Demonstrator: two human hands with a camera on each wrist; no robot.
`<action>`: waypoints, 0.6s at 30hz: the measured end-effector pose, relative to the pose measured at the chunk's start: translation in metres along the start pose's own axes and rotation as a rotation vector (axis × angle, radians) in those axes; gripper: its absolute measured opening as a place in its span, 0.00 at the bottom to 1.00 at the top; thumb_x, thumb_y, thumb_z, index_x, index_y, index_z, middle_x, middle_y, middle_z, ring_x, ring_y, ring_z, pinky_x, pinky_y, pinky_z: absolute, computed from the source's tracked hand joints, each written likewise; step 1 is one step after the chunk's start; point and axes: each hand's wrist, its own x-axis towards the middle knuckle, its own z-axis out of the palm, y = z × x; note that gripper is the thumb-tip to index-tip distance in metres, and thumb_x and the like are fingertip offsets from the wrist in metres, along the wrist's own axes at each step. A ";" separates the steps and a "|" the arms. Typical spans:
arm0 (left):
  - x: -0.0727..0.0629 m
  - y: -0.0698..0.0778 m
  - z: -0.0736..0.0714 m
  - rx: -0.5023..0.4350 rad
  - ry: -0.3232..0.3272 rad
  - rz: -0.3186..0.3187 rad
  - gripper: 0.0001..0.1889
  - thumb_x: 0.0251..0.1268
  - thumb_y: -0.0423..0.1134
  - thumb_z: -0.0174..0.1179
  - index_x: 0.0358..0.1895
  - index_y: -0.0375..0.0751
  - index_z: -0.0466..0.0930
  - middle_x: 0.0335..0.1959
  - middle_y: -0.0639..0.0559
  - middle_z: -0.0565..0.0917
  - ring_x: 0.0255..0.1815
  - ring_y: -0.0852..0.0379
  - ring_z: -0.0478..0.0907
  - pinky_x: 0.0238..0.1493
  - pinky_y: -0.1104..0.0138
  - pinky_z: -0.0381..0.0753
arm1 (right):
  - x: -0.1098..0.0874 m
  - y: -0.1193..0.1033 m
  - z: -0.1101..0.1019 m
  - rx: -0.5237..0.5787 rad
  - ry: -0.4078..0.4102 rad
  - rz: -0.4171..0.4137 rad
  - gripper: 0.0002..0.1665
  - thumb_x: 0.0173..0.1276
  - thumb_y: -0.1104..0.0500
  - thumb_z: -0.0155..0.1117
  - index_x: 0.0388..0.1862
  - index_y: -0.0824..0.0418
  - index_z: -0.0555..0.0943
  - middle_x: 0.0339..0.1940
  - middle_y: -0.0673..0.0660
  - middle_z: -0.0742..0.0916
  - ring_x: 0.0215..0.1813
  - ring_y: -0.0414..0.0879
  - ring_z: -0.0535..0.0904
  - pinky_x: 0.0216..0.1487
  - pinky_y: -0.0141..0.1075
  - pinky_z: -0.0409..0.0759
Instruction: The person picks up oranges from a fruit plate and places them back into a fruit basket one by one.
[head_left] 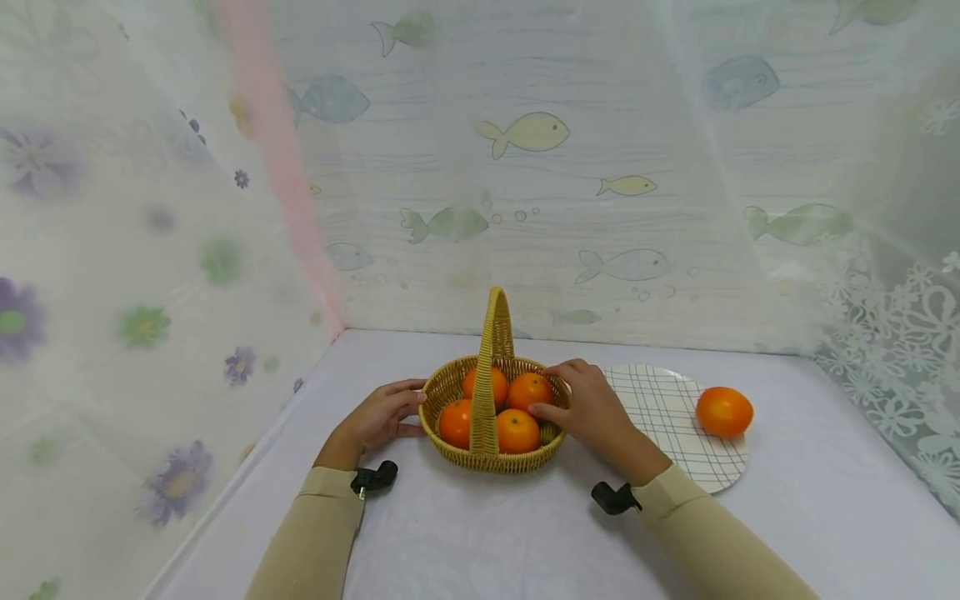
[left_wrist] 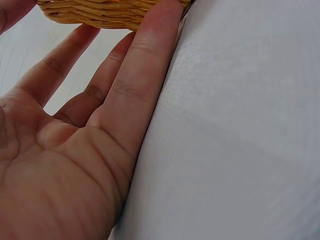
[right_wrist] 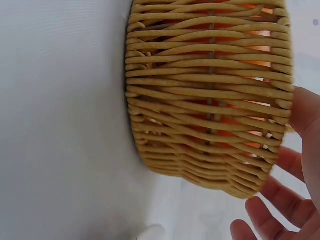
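A yellow woven basket (head_left: 491, 450) with a tall handle stands on the white table, holding several oranges (head_left: 517, 432). Against its left side rests my left hand (head_left: 378, 417), fingers nearly straight and palm turned toward it. In the left wrist view those fingertips meet the wicker (left_wrist: 95, 14). My right hand (head_left: 596, 408) reaches over the basket's right rim, its thumb beside the oranges and its index finger close to the rim. In the right wrist view the other fingers (right_wrist: 275, 200) spread loosely past the basket's end.
To the right, a white plate (head_left: 652, 408) with a dark grid pattern lies partly behind my right hand. One orange (head_left: 723, 412) sits on its right side. Fish-print curtains (head_left: 465, 167) hang behind the table, and a flowered curtain (head_left: 150, 325) borders the left.
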 end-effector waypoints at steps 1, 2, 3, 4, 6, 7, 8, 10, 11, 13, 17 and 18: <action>0.000 0.000 0.000 0.001 0.000 0.000 0.31 0.77 0.43 0.59 0.78 0.38 0.65 0.70 0.42 0.77 0.60 0.53 0.82 0.56 0.49 0.87 | -0.002 0.000 -0.002 -0.003 0.006 -0.002 0.36 0.59 0.38 0.80 0.60 0.57 0.84 0.58 0.56 0.84 0.63 0.57 0.78 0.65 0.54 0.80; 0.000 0.000 0.000 0.000 0.000 0.000 0.31 0.77 0.43 0.59 0.78 0.38 0.65 0.70 0.42 0.76 0.60 0.53 0.82 0.56 0.49 0.87 | -0.004 -0.001 -0.005 -0.005 0.012 -0.006 0.36 0.58 0.38 0.80 0.60 0.57 0.84 0.58 0.56 0.84 0.63 0.57 0.77 0.65 0.55 0.80; 0.000 0.000 0.000 0.001 -0.001 0.000 0.31 0.77 0.43 0.59 0.78 0.38 0.65 0.70 0.42 0.76 0.60 0.53 0.82 0.56 0.49 0.87 | -0.006 -0.001 -0.007 -0.004 0.018 -0.008 0.37 0.58 0.38 0.80 0.59 0.57 0.84 0.58 0.56 0.84 0.63 0.57 0.77 0.65 0.55 0.80; 0.001 0.000 0.000 0.003 -0.002 0.000 0.31 0.77 0.43 0.59 0.78 0.38 0.65 0.71 0.42 0.76 0.60 0.53 0.82 0.57 0.49 0.87 | -0.008 -0.001 -0.010 -0.005 0.024 -0.014 0.37 0.58 0.39 0.80 0.60 0.57 0.84 0.59 0.56 0.84 0.63 0.58 0.77 0.65 0.55 0.79; 0.001 -0.001 0.000 0.003 -0.004 -0.001 0.31 0.77 0.43 0.59 0.78 0.38 0.65 0.71 0.42 0.76 0.61 0.53 0.82 0.57 0.49 0.87 | -0.013 -0.001 -0.015 -0.009 0.030 -0.018 0.36 0.58 0.39 0.81 0.60 0.57 0.83 0.59 0.56 0.83 0.64 0.57 0.76 0.65 0.56 0.79; 0.001 -0.001 0.000 0.003 -0.003 -0.003 0.31 0.77 0.43 0.59 0.78 0.39 0.65 0.71 0.42 0.75 0.61 0.53 0.82 0.57 0.49 0.87 | -0.015 0.000 -0.018 -0.014 0.032 -0.017 0.36 0.58 0.40 0.81 0.59 0.57 0.83 0.59 0.56 0.83 0.64 0.57 0.76 0.65 0.55 0.79; 0.001 -0.001 0.000 0.003 -0.002 -0.005 0.31 0.77 0.44 0.59 0.78 0.39 0.65 0.71 0.42 0.75 0.61 0.53 0.82 0.57 0.49 0.87 | -0.018 0.001 -0.021 -0.022 0.037 -0.018 0.36 0.58 0.40 0.81 0.59 0.57 0.83 0.59 0.56 0.83 0.64 0.57 0.76 0.65 0.55 0.79; 0.001 -0.001 0.001 0.005 -0.003 -0.004 0.31 0.77 0.44 0.59 0.78 0.39 0.65 0.72 0.42 0.75 0.61 0.53 0.82 0.57 0.49 0.87 | -0.023 0.005 -0.026 -0.029 0.044 -0.012 0.35 0.58 0.40 0.81 0.59 0.56 0.83 0.60 0.55 0.83 0.64 0.57 0.76 0.65 0.55 0.80; 0.001 0.000 0.001 0.006 -0.004 -0.004 0.31 0.77 0.44 0.59 0.78 0.39 0.65 0.72 0.42 0.74 0.61 0.53 0.81 0.57 0.49 0.87 | -0.026 0.007 -0.029 -0.032 0.045 -0.003 0.35 0.58 0.41 0.81 0.59 0.55 0.83 0.60 0.55 0.83 0.64 0.57 0.76 0.65 0.55 0.80; 0.001 0.000 0.002 0.008 -0.003 -0.004 0.31 0.77 0.44 0.59 0.78 0.39 0.65 0.73 0.41 0.74 0.61 0.53 0.81 0.57 0.49 0.87 | -0.030 0.014 -0.034 -0.038 0.056 0.008 0.34 0.58 0.42 0.82 0.59 0.55 0.83 0.61 0.56 0.82 0.64 0.57 0.76 0.65 0.56 0.80; 0.000 0.000 0.001 0.009 0.000 -0.004 0.30 0.78 0.44 0.58 0.78 0.39 0.65 0.74 0.40 0.73 0.62 0.53 0.81 0.57 0.49 0.87 | -0.036 0.026 -0.044 -0.041 0.074 0.038 0.32 0.59 0.45 0.82 0.58 0.55 0.83 0.62 0.58 0.82 0.64 0.60 0.75 0.65 0.59 0.79; 0.000 0.000 0.001 0.009 0.003 -0.005 0.30 0.78 0.44 0.58 0.78 0.39 0.65 0.74 0.40 0.72 0.62 0.52 0.81 0.57 0.49 0.87 | -0.037 0.028 -0.046 -0.044 0.079 0.044 0.31 0.59 0.46 0.82 0.58 0.56 0.83 0.62 0.59 0.82 0.64 0.60 0.75 0.65 0.59 0.79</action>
